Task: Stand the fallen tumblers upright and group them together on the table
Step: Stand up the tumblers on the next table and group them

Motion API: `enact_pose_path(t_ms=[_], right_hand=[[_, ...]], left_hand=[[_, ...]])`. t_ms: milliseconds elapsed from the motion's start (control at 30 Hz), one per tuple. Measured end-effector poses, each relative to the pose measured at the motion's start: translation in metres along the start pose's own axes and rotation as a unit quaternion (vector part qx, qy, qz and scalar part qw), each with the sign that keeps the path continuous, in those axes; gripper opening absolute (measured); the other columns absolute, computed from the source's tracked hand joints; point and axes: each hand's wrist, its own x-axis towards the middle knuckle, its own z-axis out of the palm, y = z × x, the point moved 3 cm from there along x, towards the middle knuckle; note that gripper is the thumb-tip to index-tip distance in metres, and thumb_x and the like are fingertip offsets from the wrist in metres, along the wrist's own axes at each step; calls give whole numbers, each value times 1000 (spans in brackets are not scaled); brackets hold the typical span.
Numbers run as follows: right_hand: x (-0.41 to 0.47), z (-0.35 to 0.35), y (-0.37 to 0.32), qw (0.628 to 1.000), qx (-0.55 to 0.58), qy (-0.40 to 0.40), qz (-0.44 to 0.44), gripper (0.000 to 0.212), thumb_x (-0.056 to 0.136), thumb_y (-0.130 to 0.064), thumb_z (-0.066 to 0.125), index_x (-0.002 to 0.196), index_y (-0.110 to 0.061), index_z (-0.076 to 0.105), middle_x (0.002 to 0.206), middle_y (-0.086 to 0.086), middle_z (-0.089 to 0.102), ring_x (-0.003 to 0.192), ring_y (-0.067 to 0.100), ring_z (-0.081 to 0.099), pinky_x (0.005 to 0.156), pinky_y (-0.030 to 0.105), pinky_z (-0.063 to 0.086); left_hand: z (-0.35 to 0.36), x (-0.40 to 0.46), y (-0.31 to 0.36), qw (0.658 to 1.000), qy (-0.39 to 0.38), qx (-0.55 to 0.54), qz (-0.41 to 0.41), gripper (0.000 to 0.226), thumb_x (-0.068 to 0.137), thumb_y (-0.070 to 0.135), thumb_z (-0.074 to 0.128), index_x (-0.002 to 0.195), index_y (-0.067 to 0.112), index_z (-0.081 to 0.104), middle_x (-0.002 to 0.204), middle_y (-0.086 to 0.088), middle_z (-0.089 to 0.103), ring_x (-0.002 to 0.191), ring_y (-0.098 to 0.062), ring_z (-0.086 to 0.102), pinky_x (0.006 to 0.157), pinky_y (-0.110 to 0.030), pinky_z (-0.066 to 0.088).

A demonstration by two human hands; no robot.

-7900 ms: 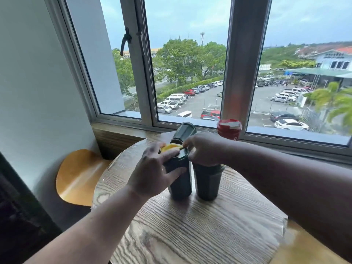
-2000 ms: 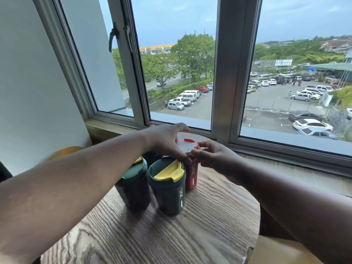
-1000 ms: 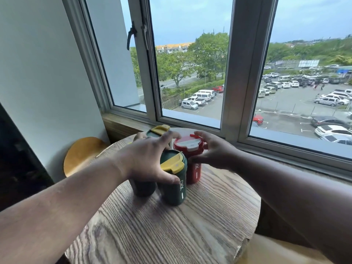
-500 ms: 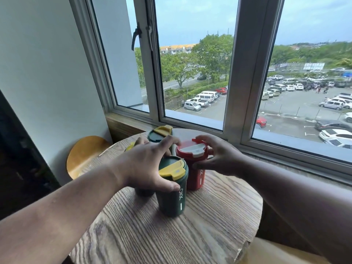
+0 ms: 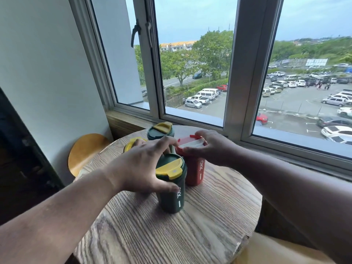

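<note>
**Tumblers drawn closer together**

Since half a second ago the nearest tumbler has slid nearer the red one. The left hand point(image 5: 141, 166) grips the dark green plastic tumbler with a yellow lid flap point(image 5: 171, 184); just right, touching it, the right hand point(image 5: 211, 147) clasps the upright red tumbler with a white-topped lid point(image 5: 194, 168). Behind stand two more green tumblers point(image 5: 161, 130) on the round wooden table point(image 5: 171, 235).

table point(image 5: 190, 235): round, wood-grain | on it: four upright tumblers point(image 5: 172, 195)
</note>
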Motion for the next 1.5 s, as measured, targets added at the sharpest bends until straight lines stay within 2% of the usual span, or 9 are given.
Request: enact_pose_path(t_ms=[67, 167, 300, 433, 633, 867, 1000, 1267, 1500], right_hand=[[1, -4, 2, 998, 53, -25, 11, 80, 63, -63, 77, 128, -21, 57, 120, 2, 61, 105, 18, 60, 95, 39, 51], [3, -11, 9, 990, 113, -84, 27, 76, 76, -39, 79, 142, -17, 47, 136, 5, 53, 119, 19, 54, 107, 35, 42], [5, -17, 14, 968, 190, -160, 33, 57, 88, -4, 66, 141, -16, 46, 142, 6, 48, 124, 21, 51, 105, 29, 39], [9, -12, 13, 932, 325, -147, 58, 50, 87, 17, 43, 129, -9, 55, 137, 20, 53, 124, 35, 54, 104, 34, 45], [11, -2, 8, 936, 332, -101, 54, 58, 58, -5, 43, 112, -13, 60, 120, 21, 58, 102, 28, 54, 86, 34, 42], [8, 2, -1, 981, 173, -82, 13, 56, 61, -24, 51, 116, -33, 58, 120, 7, 61, 108, 27, 59, 100, 49, 47], [-2, 1, 0, 986, 125, -110, -19, 65, 78, -23, 74, 137, -25, 47, 131, 4, 52, 110, 20, 57, 93, 32, 49], [2, -3, 6, 997, 19, -43, -54, 82, 67, -33, 87, 140, -21, 51, 134, -1, 55, 114, 14, 55, 100, 25, 43], [4, -9, 8, 997, -21, -30, -66, 102, 46, -67, 72, 138, -32, 50, 140, -4, 54, 123, 15, 53, 106, 40, 44]], left_hand=[[1, 0, -3, 1000, -5, -10, 4, 96, 63, 71, 76, 139, 45, 23, 120, 18, 48, 107, -7, 43, 98, -25, 27], [1, 1, -6, 1000, -11, -28, 10, 95, 62, 67, 81, 137, 48, 25, 123, 18, 51, 111, -7, 45, 97, -21, 29], [1, 0, -16, 997, -15, -80, 20, 97, 59, 58, 88, 136, 48, 30, 124, 20, 54, 115, 1, 50, 96, -9, 34], [4, 0, -22, 992, -15, -120, 31, 98, 58, 50, 92, 136, 45, 34, 123, 20, 56, 117, 6, 51, 94, -1, 33], [5, 1, -26, 992, -11, -119, 35, 97, 58, 50, 92, 136, 45, 34, 126, 21, 57, 119, 10, 51, 96, -1, 32], [3, -4, -22, 998, -9, -63, 28, 99, 61, 60, 86, 139, 48, 27, 132, 21, 53, 123, 1, 47, 104, -16, 36], [5, -5, -20, 999, 4, -29, 23, 103, 60, 69, 81, 141, 53, 20, 133, 18, 53, 122, -13, 45, 107, -37, 38], [13, 0, -18, 995, 48, -86, 33, 99, 60, 50, 87, 138, 50, 27, 129, 15, 56, 116, -7, 51, 98, -21, 40], [18, 4, -16, 990, 54, -127, 35, 90, 61, 48, 87, 134, 42, 35, 129, 13, 57, 122, -6, 53, 104, -34, 46]])
